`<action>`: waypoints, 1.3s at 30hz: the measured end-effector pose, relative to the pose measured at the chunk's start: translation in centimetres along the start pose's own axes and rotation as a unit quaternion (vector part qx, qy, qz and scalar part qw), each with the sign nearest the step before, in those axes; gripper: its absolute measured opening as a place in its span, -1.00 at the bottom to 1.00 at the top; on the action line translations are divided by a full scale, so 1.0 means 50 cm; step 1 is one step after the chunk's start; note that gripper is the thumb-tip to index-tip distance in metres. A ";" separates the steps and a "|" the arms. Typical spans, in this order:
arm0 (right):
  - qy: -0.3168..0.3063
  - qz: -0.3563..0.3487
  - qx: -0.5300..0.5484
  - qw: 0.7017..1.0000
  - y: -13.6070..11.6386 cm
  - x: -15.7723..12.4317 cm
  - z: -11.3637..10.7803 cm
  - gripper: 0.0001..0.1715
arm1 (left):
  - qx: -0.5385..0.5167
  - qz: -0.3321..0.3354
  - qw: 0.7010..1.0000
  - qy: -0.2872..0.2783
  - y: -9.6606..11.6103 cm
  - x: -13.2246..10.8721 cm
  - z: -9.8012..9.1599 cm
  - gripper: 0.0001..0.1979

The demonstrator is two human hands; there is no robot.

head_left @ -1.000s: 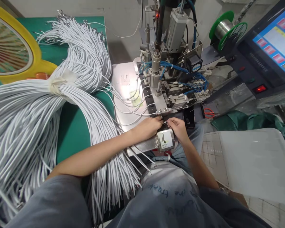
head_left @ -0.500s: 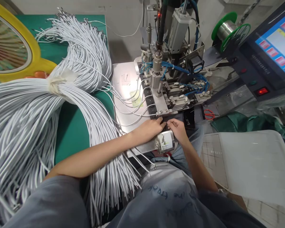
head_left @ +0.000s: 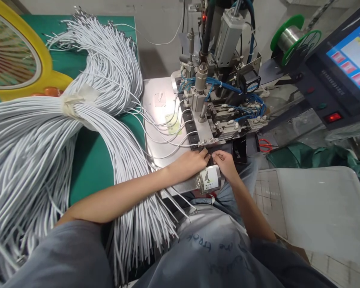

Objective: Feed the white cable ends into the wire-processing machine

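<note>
My left hand [head_left: 195, 162] lies at the machine's front edge, fingers closed and thumb tip bent toward the right. Facing it, my right hand [head_left: 224, 163] pinches at a small dark tip between the two hands; what either holds is too small to make out. Just below them sits a metal tin [head_left: 210, 178] with a white label. Behind my fingers stands a soldering machine [head_left: 204, 128] with metal cylinders and blue air tubes. Several white cables [head_left: 171, 141] run into its black clamp block [head_left: 191, 126]. My left forearm crosses a thick bundle of white cables [head_left: 126, 160].
Tape [head_left: 73, 105] binds the cable bundle on a green mat [head_left: 87, 168]. A yellow-framed object [head_left: 46, 56] stands at the left. On the right are a solder wire spool [head_left: 289, 38], a touchscreen [head_left: 352, 60], red-handled scissors [head_left: 264, 145] and a white plastic surface [head_left: 321, 204].
Both hands stay close together in front of the machine, with only slight finger movement. The view has shifted a little, so the machine appears slightly farther right.
</note>
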State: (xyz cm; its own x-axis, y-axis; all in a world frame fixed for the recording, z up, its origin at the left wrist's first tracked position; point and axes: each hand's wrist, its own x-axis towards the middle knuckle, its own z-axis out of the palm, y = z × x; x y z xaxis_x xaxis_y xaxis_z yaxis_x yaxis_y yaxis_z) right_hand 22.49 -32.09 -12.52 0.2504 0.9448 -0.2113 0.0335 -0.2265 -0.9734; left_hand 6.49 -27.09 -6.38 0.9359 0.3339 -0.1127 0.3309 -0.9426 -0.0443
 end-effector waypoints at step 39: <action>-0.192 -0.072 -0.334 0.920 -0.032 -0.226 0.103 -0.70 | -0.033 -0.167 0.985 -0.003 0.022 -0.026 -0.047 -0.73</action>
State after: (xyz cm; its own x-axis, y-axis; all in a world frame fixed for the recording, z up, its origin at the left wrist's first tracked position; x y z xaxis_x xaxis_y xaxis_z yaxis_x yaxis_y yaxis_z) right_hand 14.64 -41.18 -9.01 -0.1592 0.9612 -0.2251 0.6587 -0.0665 -0.7494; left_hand 5.94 -28.58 -3.93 0.7731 0.6248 -0.1093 0.6271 -0.7787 -0.0159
